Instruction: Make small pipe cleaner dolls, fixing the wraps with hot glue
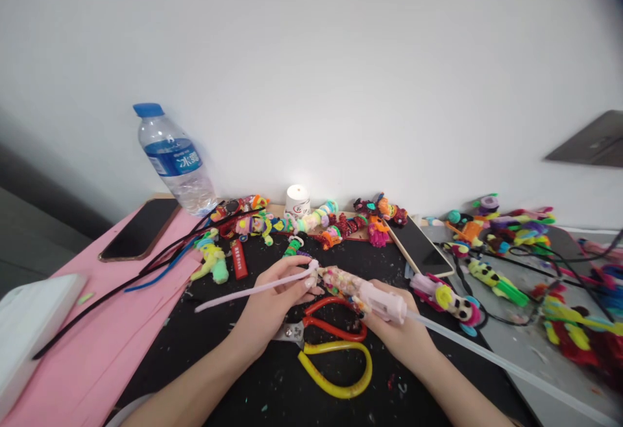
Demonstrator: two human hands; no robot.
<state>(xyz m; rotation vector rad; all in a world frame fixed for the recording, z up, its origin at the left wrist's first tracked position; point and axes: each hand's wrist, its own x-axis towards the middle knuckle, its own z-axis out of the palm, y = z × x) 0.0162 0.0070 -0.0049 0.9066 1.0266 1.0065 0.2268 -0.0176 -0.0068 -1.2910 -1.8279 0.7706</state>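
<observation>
My left hand [280, 294] pinches a pale pink pipe cleaner [238, 295] near its curled end, and the long tail sticks out to the left. In my right hand [402, 323] is a pale pink hot glue gun [382, 300], its glue-crusted front pointing left at the curled end. A long translucent glue stick [501, 359] runs out of its back to the lower right. The nozzle is close to my left fingertips; whether it touches the pipe cleaner I cannot tell. Below both hands lie scissors [335, 385] with one red and one yellow handle, blades partly under my left hand.
Pipe-cleaner figures line the back, including a yellow one [209, 258], and more lie right [491, 278]. A water bottle [172, 161], paper cup [298, 201], red lighter [239, 259] and two phones [141, 229] [422, 245] stand or lie around the black mat [195, 362]. Pink paper [111, 310] covers the left.
</observation>
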